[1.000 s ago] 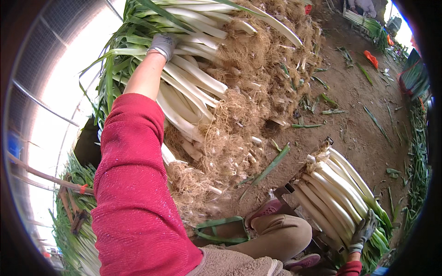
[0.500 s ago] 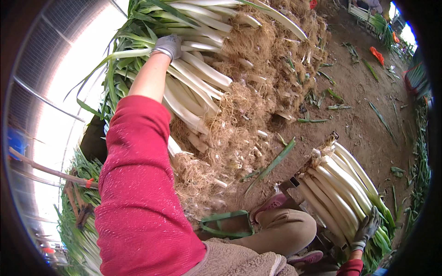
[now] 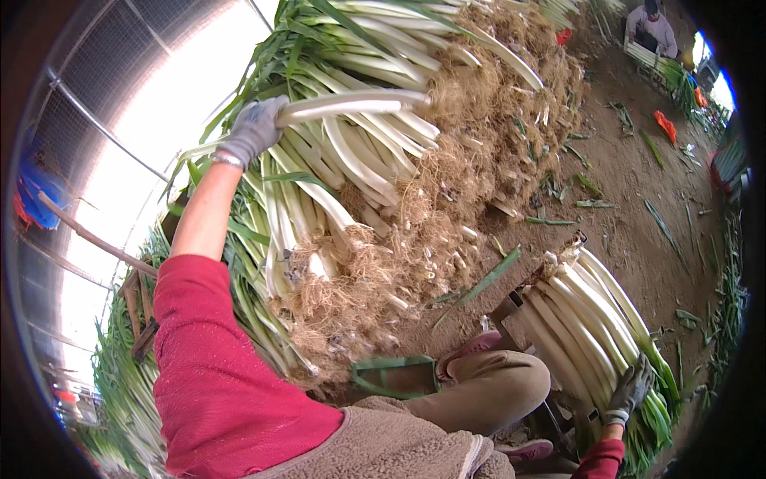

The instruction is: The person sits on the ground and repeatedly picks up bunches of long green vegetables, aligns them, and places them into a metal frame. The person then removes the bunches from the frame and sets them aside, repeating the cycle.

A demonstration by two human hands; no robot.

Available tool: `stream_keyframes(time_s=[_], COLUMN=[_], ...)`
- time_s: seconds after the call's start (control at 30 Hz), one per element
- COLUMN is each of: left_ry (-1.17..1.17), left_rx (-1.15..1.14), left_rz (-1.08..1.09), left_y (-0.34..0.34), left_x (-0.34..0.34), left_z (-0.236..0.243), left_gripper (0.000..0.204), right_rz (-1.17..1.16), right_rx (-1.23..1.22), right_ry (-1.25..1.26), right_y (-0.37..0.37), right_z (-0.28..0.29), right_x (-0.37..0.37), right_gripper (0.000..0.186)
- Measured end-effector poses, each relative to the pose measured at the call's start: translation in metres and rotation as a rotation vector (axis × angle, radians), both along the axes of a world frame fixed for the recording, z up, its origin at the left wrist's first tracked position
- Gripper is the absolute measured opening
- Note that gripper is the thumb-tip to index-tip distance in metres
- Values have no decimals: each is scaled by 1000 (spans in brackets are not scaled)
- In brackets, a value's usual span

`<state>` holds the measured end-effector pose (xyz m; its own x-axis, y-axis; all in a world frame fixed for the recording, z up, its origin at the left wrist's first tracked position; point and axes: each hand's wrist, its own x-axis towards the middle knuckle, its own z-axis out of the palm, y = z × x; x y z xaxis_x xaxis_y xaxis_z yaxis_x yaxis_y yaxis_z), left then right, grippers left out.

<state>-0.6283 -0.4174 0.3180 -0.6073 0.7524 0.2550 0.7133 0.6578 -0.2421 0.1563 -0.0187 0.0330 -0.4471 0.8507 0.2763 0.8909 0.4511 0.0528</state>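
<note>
My left hand (image 3: 257, 128), in a pale grey glove, is closed around a couple of thick white green onions (image 3: 351, 105). They stick out to the right, above a large pile of green onions (image 3: 359, 164) with tangled brown roots (image 3: 447, 184). At the lower right, a bundle of green onions (image 3: 586, 319) with white stalks lies across a dark metal stand (image 3: 504, 313). On the bundle's leafy end rests my right hand (image 3: 633, 391), in a darker grey glove, with its fingers stretched over the stalks.
Green strapping (image 3: 395, 377) lies beside my bent knee (image 3: 503, 391). Loose leaves (image 3: 479, 283) litter the dirt floor (image 3: 614, 239). More green onions (image 3: 128, 399) are heaped at the lower left, near a wooden pole (image 3: 92, 231). Another person (image 3: 650, 32) sits at the far right.
My left hand has moved left and a little down, drawing green onions out from the pile. My right hand stays on the bundle. The view has shifted slightly.
</note>
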Motion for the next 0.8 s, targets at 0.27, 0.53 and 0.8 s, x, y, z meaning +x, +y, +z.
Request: stream_keyframes(time_s=[0.27, 0.53, 0.8], left_ry=[181, 196, -178], left_rx=[7, -204, -318], left_rz=[-370, -65, -26], left_y=[22, 113, 108], left_x=[-4, -8, 15], left_z=[-63, -93, -95], left_gripper=[34, 46, 20], right_rz=[-5, 7, 3], right_rx=[43, 51, 52], right_ry=[15, 29, 50], right_y=[-4, -8, -7], right_z=[2, 7, 3], right_x=[-4, -8, -6], right_gripper=[49, 45, 45])
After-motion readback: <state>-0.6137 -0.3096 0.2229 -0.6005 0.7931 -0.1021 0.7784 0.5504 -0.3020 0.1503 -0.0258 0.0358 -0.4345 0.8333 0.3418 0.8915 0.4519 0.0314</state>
